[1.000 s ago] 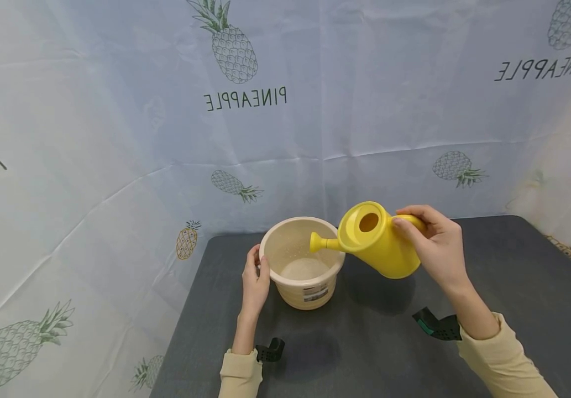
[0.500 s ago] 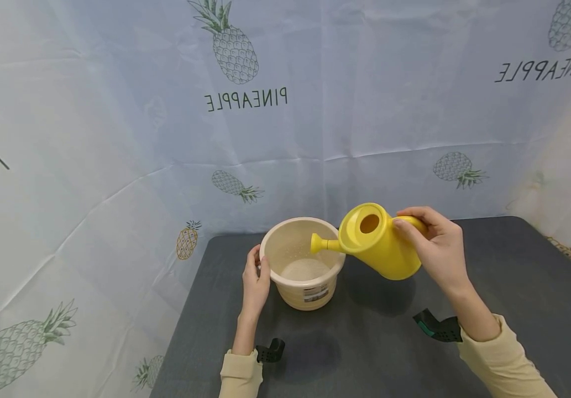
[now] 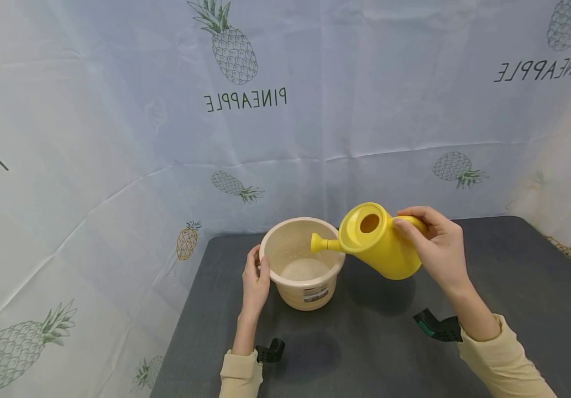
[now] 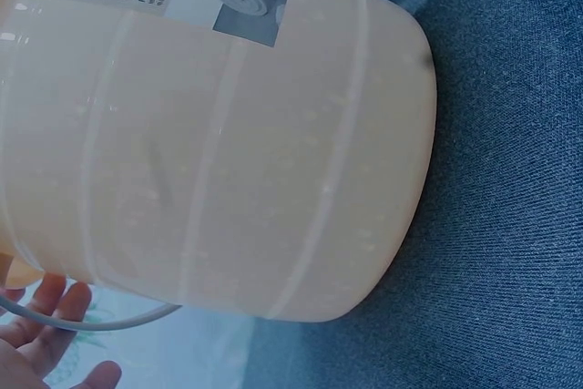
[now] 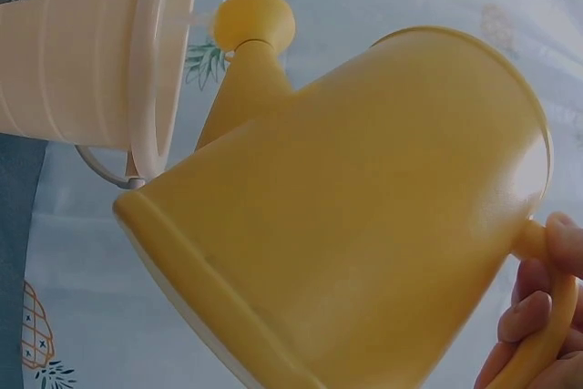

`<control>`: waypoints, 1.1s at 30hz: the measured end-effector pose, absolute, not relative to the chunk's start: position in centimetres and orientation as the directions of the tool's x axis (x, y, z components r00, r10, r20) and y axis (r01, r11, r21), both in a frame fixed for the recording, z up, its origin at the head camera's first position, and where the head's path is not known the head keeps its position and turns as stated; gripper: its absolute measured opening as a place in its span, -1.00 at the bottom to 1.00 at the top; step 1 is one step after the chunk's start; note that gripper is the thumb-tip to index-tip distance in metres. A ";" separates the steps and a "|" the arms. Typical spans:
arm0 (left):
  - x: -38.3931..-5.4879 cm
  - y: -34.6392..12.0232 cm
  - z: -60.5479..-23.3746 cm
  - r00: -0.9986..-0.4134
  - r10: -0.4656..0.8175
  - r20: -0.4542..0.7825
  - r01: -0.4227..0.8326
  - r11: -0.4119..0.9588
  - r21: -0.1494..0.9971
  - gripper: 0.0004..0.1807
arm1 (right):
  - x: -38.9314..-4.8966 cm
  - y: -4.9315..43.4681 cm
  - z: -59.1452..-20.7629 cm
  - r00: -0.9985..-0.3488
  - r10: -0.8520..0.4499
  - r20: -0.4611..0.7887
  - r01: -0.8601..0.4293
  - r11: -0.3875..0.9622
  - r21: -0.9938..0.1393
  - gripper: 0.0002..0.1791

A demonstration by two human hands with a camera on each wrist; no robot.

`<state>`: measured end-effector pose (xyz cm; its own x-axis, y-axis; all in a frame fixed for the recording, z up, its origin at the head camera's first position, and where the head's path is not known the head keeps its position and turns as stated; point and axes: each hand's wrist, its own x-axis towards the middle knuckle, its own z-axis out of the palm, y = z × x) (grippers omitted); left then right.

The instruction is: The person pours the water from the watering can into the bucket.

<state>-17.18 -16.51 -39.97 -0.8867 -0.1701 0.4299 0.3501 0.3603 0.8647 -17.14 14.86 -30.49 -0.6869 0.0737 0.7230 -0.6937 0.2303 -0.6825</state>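
Observation:
A cream plastic bucket (image 3: pixel 307 296) with a printed label stands upright on the dark table. At its left rim is my left hand (image 3: pixel 255 282), thumb and fingers gripping the side; the left wrist view shows those fingers (image 4: pixel 46 321) by the thin wire handle (image 4: pixel 100 324). My right hand (image 3: pixel 436 243) grips the loop handle of a yellow watering can (image 3: pixel 387 249), which it holds tilted in the air. The can's round spout head (image 5: pixel 255 22) hangs over the bucket's right rim. A faint stream leaves it in the right wrist view, and the bucket's bottom looks rippled and bubbly.
A dark cloth-covered table (image 3: pixel 365 354) lies beneath. White curtains (image 3: pixel 384 105) with pineapple prints hang behind and at both sides, close to the table's far edge. Black wrist mounts (image 3: pixel 271 350) stick out from both forearms.

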 end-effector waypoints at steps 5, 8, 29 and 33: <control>-17.2 -16.5 -40.0 -0.886 -0.169 0.431 0.351 0.361 0.864 -0.56 | -17.0 14.9 -30.4 -0.691 0.078 0.718 -0.687 0.238 -0.687 -0.81; -17.2 -16.5 -40.1 -0.887 -0.172 0.429 0.348 0.363 0.865 -0.57 | -17.0 14.9 -30.3 -0.694 0.079 0.716 -0.683 0.242 -0.689 -0.81; -17.3 -16.5 -40.1 -0.886 -0.173 0.430 0.351 0.355 0.867 -0.57 | -16.8 15.0 -30.0 -0.680 0.054 0.731 -0.697 0.264 -0.667 -0.84; -17.3 -16.5 -40.1 -0.887 -0.173 0.428 0.349 0.356 0.867 -0.57 | -16.8 15.0 -30.0 -0.681 0.057 0.730 -0.696 0.259 -0.670 -0.83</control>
